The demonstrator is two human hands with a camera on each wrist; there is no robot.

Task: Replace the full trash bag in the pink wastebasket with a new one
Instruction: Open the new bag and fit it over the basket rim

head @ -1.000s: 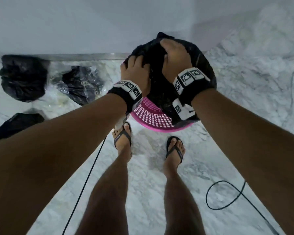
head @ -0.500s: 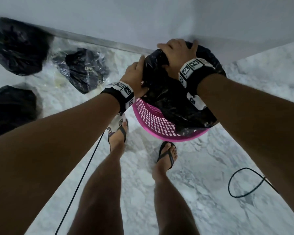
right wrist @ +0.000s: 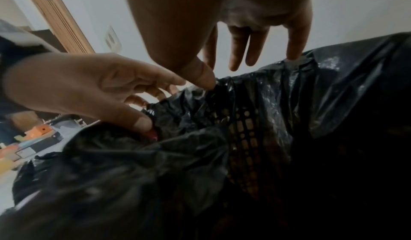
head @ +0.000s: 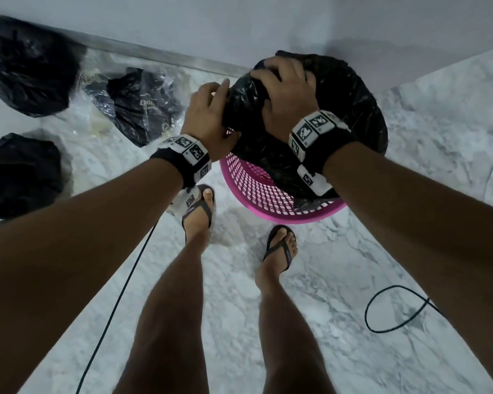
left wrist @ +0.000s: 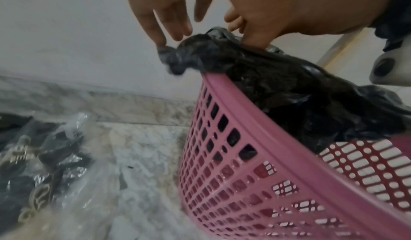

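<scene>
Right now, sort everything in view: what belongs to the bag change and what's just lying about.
Job: pink wastebasket; trash bag in it; left hand and right hand, both on the bag.
Lying about: black bags on the floor, left; clear plastic package; black cable.

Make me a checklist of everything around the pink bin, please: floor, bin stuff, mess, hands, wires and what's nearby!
Surface: marble floor, pale grey and veined.
Job's things: pink wastebasket stands by the wall; black trash bag sits in it, draped over the far rim, near rim bare.
Clutter: far black bag, near black bag and clear packet with dark contents lie on the floor to the left.
Hands: left hand grips the trash bag's bunched edge between thumb and fingers; right hand rests spread on its top.
Cables: straight black cable on the left; looped cable on the right.
Surroundings: white wall, metal strip at its foot.
</scene>
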